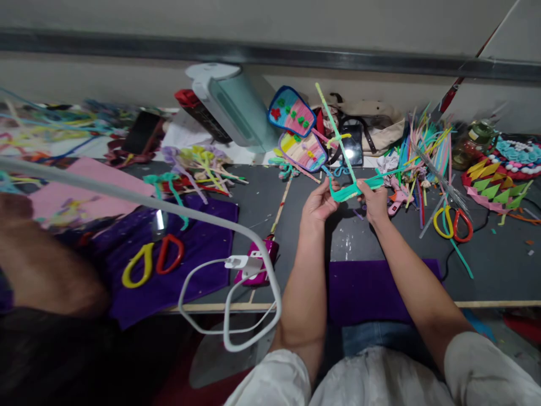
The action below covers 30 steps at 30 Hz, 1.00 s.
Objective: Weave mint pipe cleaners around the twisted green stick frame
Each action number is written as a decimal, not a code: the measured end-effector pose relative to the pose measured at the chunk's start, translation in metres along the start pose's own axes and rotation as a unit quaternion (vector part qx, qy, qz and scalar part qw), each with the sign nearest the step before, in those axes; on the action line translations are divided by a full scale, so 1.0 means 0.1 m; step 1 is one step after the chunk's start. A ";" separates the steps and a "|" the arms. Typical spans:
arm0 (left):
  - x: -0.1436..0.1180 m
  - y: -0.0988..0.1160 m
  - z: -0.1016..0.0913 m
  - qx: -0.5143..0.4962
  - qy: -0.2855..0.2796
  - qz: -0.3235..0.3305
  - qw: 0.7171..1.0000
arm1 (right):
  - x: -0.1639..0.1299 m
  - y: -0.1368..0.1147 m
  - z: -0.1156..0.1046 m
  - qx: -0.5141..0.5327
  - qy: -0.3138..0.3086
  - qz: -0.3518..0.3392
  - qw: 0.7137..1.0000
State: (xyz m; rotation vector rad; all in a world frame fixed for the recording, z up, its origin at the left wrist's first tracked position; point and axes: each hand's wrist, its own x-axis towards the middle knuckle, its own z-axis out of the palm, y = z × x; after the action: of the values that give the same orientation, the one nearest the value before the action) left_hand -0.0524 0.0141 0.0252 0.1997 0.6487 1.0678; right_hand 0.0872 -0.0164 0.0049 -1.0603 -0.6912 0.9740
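Above the grey table, my left hand (320, 202) grips the left end of a bundle of teal pipe cleaners (345, 193). My right hand (373, 199) pinches the same bundle at its right side. A pale yellow-green pipe cleaner (343, 135) rises from the bundle, with a short yellow piece crossing it. Long teal stems stick out to the right, past my right hand. Behind my hands lie two colourful fan-shaped pipe-cleaner pieces (291, 110). A pink glue gun (399, 197) rests just right of my right hand.
Scissors with yellow and red handles (453, 224) lie at right by a heap of pipe cleaners (429, 146). Another pair of scissors (153, 262) rests on purple cloth (211, 225). A white cable (253, 237) arches across the left foreground. A co-worker's arm (46, 259) is at left.
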 end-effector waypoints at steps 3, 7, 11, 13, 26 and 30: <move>-0.02 0.00 0.02 -0.001 0.006 -0.007 1.000 | 0.00 -0.01 0.00 0.009 0.002 -0.001 1.000; -0.02 0.00 0.03 -0.022 0.008 -0.017 1.000 | 0.00 0.01 0.01 0.022 0.006 -0.003 1.000; -0.03 0.01 0.03 -0.029 0.012 -0.024 0.999 | 0.00 0.03 0.01 0.028 0.003 -0.003 1.000; -0.04 0.01 0.04 -0.028 0.019 -0.023 0.999 | 0.00 0.04 0.01 0.026 0.003 -0.002 1.000; 0.05 -0.04 -0.05 -0.008 0.027 0.028 0.999 | 0.03 0.06 0.00 0.032 0.019 -0.002 0.999; 0.04 -0.21 -0.04 0.086 -0.019 0.032 0.996 | 0.09 0.04 -0.04 0.074 0.041 0.016 0.996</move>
State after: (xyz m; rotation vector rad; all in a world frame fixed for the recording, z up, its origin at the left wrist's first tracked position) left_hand -0.0377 0.0074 0.0111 0.3921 0.7039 1.0670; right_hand 0.0930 -0.0095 0.0000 -0.9781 -0.5286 0.9874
